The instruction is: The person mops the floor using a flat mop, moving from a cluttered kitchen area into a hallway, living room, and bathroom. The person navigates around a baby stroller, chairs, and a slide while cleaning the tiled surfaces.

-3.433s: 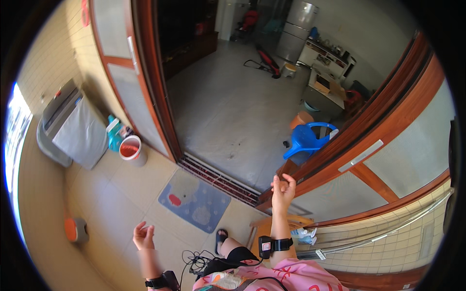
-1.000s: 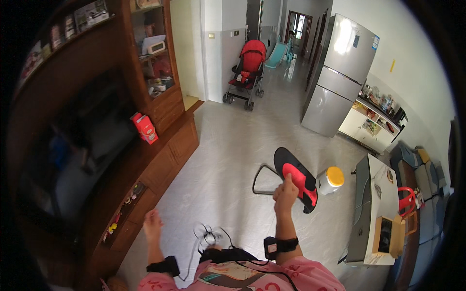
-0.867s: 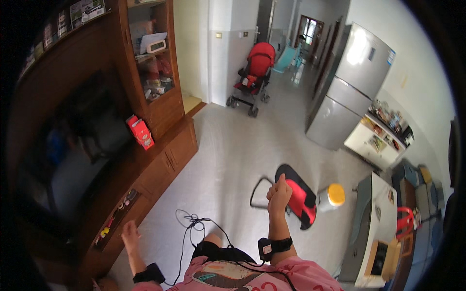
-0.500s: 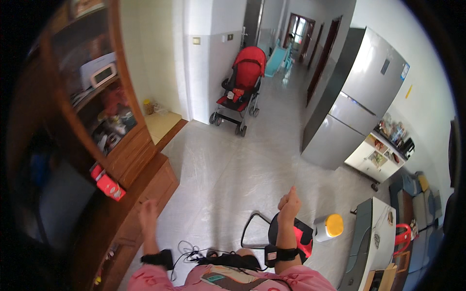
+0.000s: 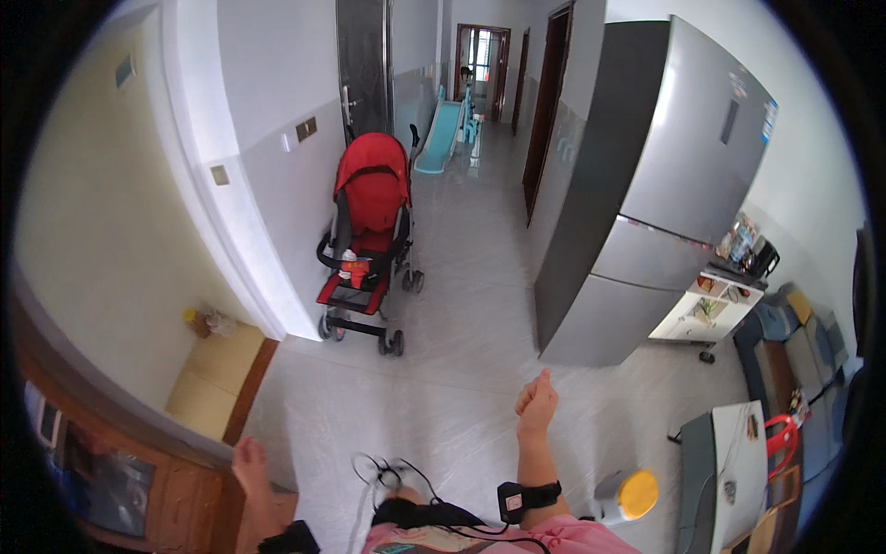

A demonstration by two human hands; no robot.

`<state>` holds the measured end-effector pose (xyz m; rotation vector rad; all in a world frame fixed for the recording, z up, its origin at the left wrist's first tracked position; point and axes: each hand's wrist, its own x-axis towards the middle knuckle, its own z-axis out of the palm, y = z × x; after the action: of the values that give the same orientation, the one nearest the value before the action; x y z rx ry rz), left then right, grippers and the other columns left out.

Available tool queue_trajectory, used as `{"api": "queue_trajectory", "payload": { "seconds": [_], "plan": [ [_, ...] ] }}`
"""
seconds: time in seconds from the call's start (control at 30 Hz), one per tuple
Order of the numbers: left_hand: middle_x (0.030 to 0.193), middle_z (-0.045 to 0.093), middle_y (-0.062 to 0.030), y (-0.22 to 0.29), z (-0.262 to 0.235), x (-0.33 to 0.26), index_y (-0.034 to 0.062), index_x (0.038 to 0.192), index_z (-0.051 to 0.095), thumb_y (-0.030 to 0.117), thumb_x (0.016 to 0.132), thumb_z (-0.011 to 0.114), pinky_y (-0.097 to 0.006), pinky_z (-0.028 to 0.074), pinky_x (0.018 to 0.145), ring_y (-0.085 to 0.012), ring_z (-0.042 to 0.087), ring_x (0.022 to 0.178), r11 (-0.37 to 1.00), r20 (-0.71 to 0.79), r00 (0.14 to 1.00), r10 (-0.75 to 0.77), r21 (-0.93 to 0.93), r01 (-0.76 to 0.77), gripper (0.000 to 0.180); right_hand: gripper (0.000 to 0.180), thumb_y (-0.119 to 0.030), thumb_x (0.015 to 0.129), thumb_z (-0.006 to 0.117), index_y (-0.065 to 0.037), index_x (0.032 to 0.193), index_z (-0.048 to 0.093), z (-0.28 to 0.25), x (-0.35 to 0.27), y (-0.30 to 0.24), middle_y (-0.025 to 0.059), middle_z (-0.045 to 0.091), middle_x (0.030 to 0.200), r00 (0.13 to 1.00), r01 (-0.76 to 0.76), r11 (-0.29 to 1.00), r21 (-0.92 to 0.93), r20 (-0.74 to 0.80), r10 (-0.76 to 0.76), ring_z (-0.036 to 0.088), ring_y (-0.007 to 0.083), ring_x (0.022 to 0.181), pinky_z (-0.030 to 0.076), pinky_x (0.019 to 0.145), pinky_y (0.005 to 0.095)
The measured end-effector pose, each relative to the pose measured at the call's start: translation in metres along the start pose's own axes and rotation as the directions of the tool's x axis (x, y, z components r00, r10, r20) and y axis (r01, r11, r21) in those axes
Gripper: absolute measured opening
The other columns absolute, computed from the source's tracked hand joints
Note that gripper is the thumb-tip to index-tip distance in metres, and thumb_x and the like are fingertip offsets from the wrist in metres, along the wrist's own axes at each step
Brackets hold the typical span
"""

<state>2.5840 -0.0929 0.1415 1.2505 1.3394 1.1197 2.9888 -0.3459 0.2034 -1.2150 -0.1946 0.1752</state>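
Note:
My left hand [image 5: 249, 463] is low at the left, in front of the wooden cabinet [image 5: 175, 494]. Its fingers are loosely bent, and it holds nothing that I can see. Out in front over the tiled floor, my right hand [image 5: 537, 403] is closed in a loose fist, with nothing visible in it. Black straps circle both wrists. Ahead on the left stands a red stroller [image 5: 373, 208], out of reach of either hand. Dark cables [image 5: 392, 473] hang in loops close to my body.
A tall grey refrigerator [image 5: 688, 138] stands at the right, beside a white low cabinet [image 5: 688, 319]. Nearer are a bin with a yellow lid [image 5: 637, 494], a coffee table [image 5: 738, 425] and a blue sofa [image 5: 826, 415]. Down the hallway is a turquoise slide [image 5: 440, 134].
The view has moved forward and turned left. The stroller and refrigerator appear closer, and the wooden cabinet has slid toward the lower left. The red-and-black seat beside my right arm has left view.

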Motion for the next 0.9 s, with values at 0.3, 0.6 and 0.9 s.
{"api": "queue_trajectory", "payload": {
  "seconds": [0.3, 0.6, 0.9],
  "plan": [
    [0.07, 0.051, 0.0019, 0.009, 0.253, 0.239, 0.004, 0.094, 0.057, 0.021, 0.088, 0.054, -0.018, 0.034, 0.047, -0.0052, 0.044, 0.059, 0.997, -0.136, 0.991, 0.0, -0.075, -0.011, 0.018, 0.048, -0.047, 0.092, 0.036, -0.012, 0.058, 0.032, 0.121, 0.303, 0.062, -0.0021, 0.028, 0.049, 0.995, -0.042, 0.989, 0.141, -0.084, 0.054, 0.022, 0.0081, 0.04, 0.017, 0.037, 0.0236],
    [0.071, 0.055, 0.0, 0.144, 0.764, 0.331, 0.0017, 0.093, 0.058, 0.015, 0.087, 0.055, -0.02, 0.041, 0.056, -0.0063, 0.051, 0.062, 0.941, 0.664, 0.667, 0.339, -0.236, -0.244, 0.014, 0.046, -0.047, 0.092, 0.037, -0.012, 0.062, 0.038, 0.16, 0.594, 0.095, -0.0023, 0.033, 0.051, 0.95, 0.066, 0.994, 0.084, -0.311, -0.037, 0.027, 0.0058, 0.043, 0.019, 0.038, 0.0215],
    [0.068, 0.056, 0.0002, 0.154, 0.919, 0.496, 0.0018, 0.092, 0.06, 0.019, 0.085, 0.058, -0.021, 0.04, 0.049, -0.0067, 0.048, 0.053, 0.997, 0.453, 0.892, 0.001, 0.065, -0.034, 0.019, 0.045, -0.045, 0.092, 0.038, -0.012, 0.061, 0.038, 0.272, 0.934, 0.146, -0.0021, 0.034, 0.051, 0.98, 0.03, 0.998, 0.053, -0.196, -0.019, 0.028, 0.0072, 0.041, 0.021, 0.037, 0.0228]
  ]
}}
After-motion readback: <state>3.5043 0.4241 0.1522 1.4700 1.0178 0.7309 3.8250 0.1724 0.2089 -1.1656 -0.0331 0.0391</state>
